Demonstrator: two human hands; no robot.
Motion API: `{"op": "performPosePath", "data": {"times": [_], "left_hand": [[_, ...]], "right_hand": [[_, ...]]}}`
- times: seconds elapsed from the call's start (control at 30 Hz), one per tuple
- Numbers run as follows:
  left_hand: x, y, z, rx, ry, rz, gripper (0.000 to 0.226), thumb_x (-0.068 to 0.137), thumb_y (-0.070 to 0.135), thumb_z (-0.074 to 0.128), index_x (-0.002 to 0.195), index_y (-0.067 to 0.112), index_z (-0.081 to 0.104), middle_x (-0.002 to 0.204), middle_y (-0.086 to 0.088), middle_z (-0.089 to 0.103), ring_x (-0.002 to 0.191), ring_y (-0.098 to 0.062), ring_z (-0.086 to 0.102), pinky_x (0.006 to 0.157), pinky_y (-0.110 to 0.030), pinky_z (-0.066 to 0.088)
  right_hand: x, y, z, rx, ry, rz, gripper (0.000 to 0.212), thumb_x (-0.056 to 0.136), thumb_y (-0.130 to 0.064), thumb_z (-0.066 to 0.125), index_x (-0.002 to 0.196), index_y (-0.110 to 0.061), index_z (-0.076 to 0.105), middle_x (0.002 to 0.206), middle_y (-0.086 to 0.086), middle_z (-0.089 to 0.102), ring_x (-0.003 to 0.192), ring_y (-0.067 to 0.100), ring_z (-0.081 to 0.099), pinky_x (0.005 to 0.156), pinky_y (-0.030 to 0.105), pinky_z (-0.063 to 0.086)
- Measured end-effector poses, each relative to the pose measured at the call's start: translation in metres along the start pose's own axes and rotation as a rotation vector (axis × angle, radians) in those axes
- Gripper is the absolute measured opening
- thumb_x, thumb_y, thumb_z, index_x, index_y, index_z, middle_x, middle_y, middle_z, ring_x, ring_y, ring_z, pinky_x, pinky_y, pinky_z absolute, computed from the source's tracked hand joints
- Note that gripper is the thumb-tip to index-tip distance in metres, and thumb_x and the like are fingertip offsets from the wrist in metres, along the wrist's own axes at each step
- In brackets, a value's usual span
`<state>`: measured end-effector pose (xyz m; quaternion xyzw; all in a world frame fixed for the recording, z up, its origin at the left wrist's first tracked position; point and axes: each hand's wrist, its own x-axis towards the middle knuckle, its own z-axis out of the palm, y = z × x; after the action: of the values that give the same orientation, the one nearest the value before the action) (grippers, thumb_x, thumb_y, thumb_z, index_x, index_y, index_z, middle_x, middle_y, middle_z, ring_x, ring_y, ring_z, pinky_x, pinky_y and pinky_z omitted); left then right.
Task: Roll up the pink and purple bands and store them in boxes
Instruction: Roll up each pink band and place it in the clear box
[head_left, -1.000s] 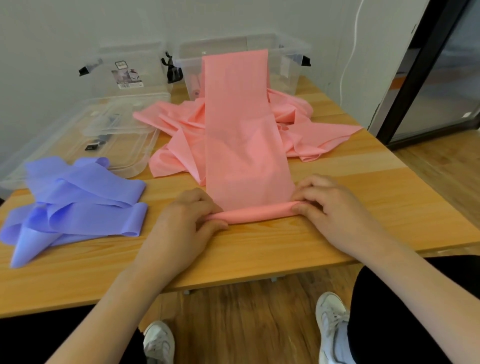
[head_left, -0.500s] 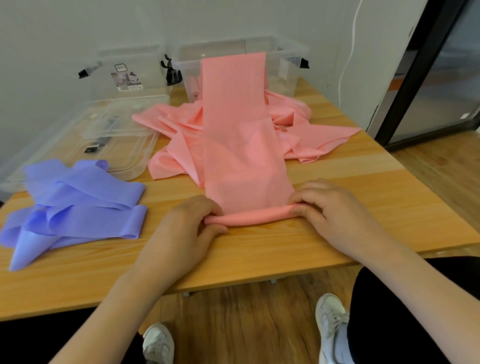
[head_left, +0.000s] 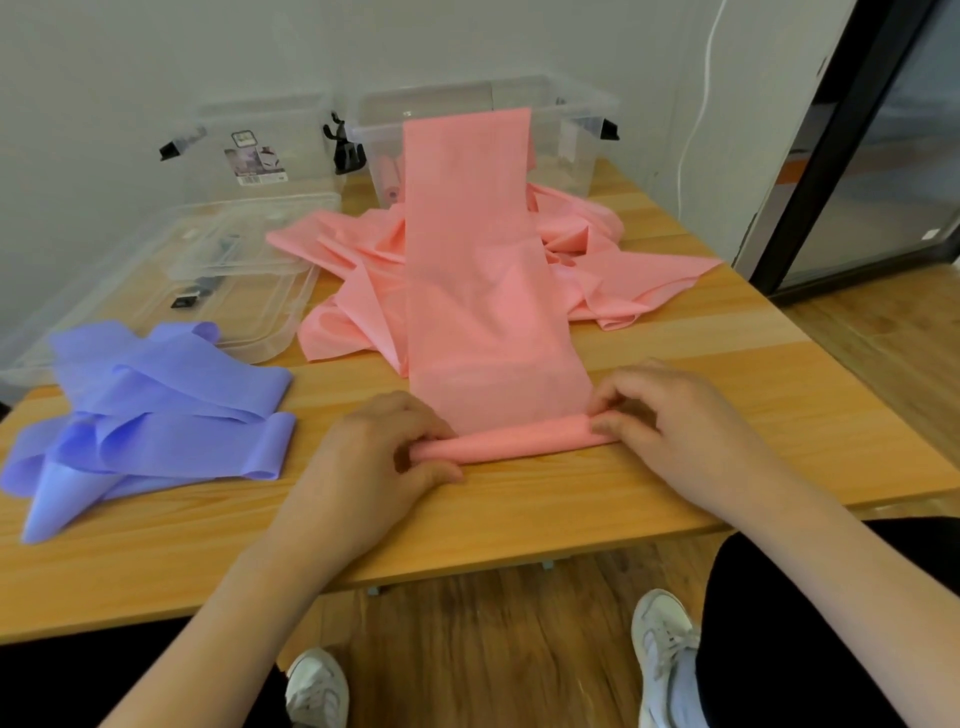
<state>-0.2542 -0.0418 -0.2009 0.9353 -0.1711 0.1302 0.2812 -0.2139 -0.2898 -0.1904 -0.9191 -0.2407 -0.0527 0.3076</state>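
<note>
A long pink band (head_left: 478, 270) lies stretched away from me across the wooden table (head_left: 519, 499), its far end draped over the rim of a clear box (head_left: 571, 124). Its near end is a tight roll (head_left: 514, 441). My left hand (head_left: 379, 457) pinches the roll's left end. My right hand (head_left: 670, 426) pinches its right end. More pink bands (head_left: 613, 270) lie heaped under and beside it. Purple bands (head_left: 150, 415) lie loose at the left. A finished pink roll (head_left: 387, 179) is inside the right box.
A second clear box (head_left: 260, 150) stands at the back left by the wall. Two clear lids (head_left: 228, 291) lie in front of it. The table's near edge is just below my hands. A dark door frame (head_left: 831, 156) stands at the right.
The roll has turned a little farther away from me and looks slightly thicker. Both hands have shifted forward with it, still at its ends.
</note>
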Motion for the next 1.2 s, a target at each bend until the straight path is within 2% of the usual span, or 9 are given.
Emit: {"op": "performPosePath", "data": {"times": [0.17,0.3,0.43,0.57,0.7,0.8,0.97,1.1,1.2], "left_hand": [[-0.0003,0.0033,0.0007,0.053,0.027,-0.020,0.034,0.079,0.037,0.054,0.090,0.010,0.072,0.082,0.004,0.066,0.081,-0.001,0.051,0.074,0.004,0.030],[0.0006,0.0030,0.0011,-0.016,0.144,-0.107,0.021,0.083,0.007,0.065,0.103,0.014,0.063,0.076,0.015,0.060,0.076,0.007,0.052,0.070,0.004,0.032],[0.0008,-0.0014,0.0002,-0.008,0.038,-0.076,0.026,0.069,0.031,0.074,0.090,0.026,0.060,0.083,0.016,0.054,0.080,0.010,0.050,0.069,0.000,0.034],[0.0021,-0.0036,0.0009,0.033,0.055,-0.082,0.024,0.068,0.027,0.064,0.086,0.012,0.072,0.082,0.006,0.062,0.076,0.002,0.049,0.071,0.003,0.032],[0.0017,0.0030,0.0001,0.018,0.117,-0.108,0.025,0.077,0.024,0.054,0.091,0.013,0.071,0.074,0.012,0.061,0.075,0.006,0.047,0.069,0.006,0.031],[0.0011,0.0030,-0.0003,0.007,0.065,-0.069,0.035,0.080,0.042,0.048,0.091,0.015,0.068,0.080,0.010,0.061,0.077,0.003,0.049,0.071,0.003,0.032],[0.0006,-0.0019,-0.0006,0.070,-0.051,-0.024,0.042,0.073,0.049,0.056,0.094,0.016,0.071,0.088,0.012,0.056,0.075,0.006,0.046,0.075,0.001,0.031],[0.0010,0.0003,-0.0002,0.044,0.088,-0.095,0.019,0.083,0.024,0.063,0.101,0.017,0.064,0.076,0.018,0.055,0.061,-0.001,0.048,0.069,0.003,0.033],[0.0001,0.0004,-0.0006,0.056,0.045,-0.068,0.017,0.079,0.040,0.058,0.090,0.027,0.060,0.076,0.014,0.055,0.067,0.002,0.049,0.067,-0.002,0.035]], "right_hand": [[0.0022,0.0031,-0.0040,-0.062,-0.021,-0.010,0.016,0.072,-0.022,0.074,0.086,-0.027,0.069,0.081,-0.023,0.054,0.086,0.003,0.049,0.076,0.017,0.035],[0.0006,0.0026,-0.0006,-0.023,0.061,0.013,0.015,0.082,-0.016,0.066,0.088,-0.029,0.066,0.078,-0.017,0.055,0.079,-0.003,0.049,0.070,0.009,0.033],[-0.0002,0.0032,0.0005,-0.006,0.073,0.002,0.014,0.082,-0.019,0.064,0.082,-0.032,0.058,0.082,-0.015,0.059,0.082,0.001,0.051,0.075,0.009,0.035],[0.0004,0.0038,-0.0007,-0.086,-0.017,-0.015,0.018,0.068,-0.032,0.075,0.083,-0.026,0.066,0.085,-0.021,0.053,0.092,0.005,0.046,0.084,0.024,0.034],[0.0004,0.0037,-0.0002,-0.051,0.076,0.021,0.015,0.077,-0.021,0.070,0.089,-0.029,0.064,0.080,-0.018,0.054,0.081,0.006,0.050,0.073,0.008,0.034],[0.0005,0.0042,0.0017,-0.049,0.072,0.028,0.014,0.081,-0.022,0.065,0.081,-0.033,0.057,0.082,-0.014,0.055,0.081,0.008,0.052,0.072,0.011,0.036],[0.0020,0.0078,-0.0072,-0.074,-0.036,-0.006,0.017,0.072,-0.027,0.073,0.089,-0.027,0.071,0.095,-0.022,0.052,0.099,0.005,0.045,0.089,0.024,0.033],[0.0006,0.0032,-0.0050,-0.076,0.022,-0.003,0.024,0.076,-0.019,0.072,0.087,-0.037,0.060,0.084,-0.021,0.054,0.084,0.004,0.050,0.074,0.014,0.036],[0.0001,0.0038,-0.0011,-0.046,0.071,0.016,0.024,0.081,-0.019,0.066,0.079,-0.038,0.052,0.082,-0.015,0.057,0.080,0.005,0.053,0.070,0.012,0.037]]}}
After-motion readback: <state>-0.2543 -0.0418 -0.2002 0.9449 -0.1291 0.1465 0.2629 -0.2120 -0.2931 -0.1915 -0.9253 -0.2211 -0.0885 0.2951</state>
